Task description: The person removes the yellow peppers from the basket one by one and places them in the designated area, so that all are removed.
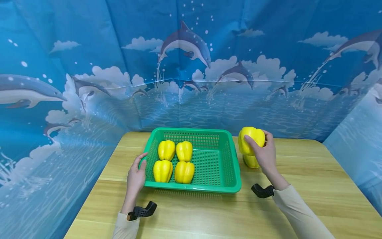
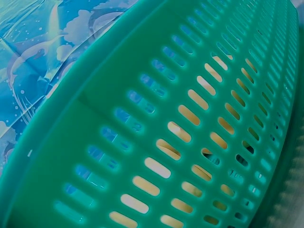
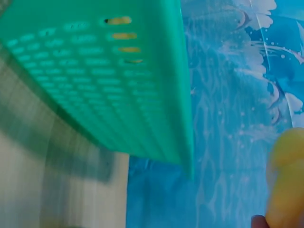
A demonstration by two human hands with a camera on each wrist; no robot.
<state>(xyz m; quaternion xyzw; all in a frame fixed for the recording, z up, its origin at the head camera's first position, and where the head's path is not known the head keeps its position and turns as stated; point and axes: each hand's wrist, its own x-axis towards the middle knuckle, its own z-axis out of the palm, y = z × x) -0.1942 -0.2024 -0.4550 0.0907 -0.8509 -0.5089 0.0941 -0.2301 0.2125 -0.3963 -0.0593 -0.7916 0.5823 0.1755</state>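
From where I stand, the raised yellow bell pepper (image 1: 255,134) hides most fingers of the right hand (image 1: 266,153) and the top of a second bell pepper (image 1: 251,162); the right wrist view blurs and crops the raised one. The tabletop (image 1: 197,215)'s near edge is cut off.

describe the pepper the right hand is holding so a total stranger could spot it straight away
Find the green basket on the wooden table, then look just past its right side. There the right hand holds a yellow pepper that partly hides another yellow pepper in the head view. Unlike its neighbours, this one is held.
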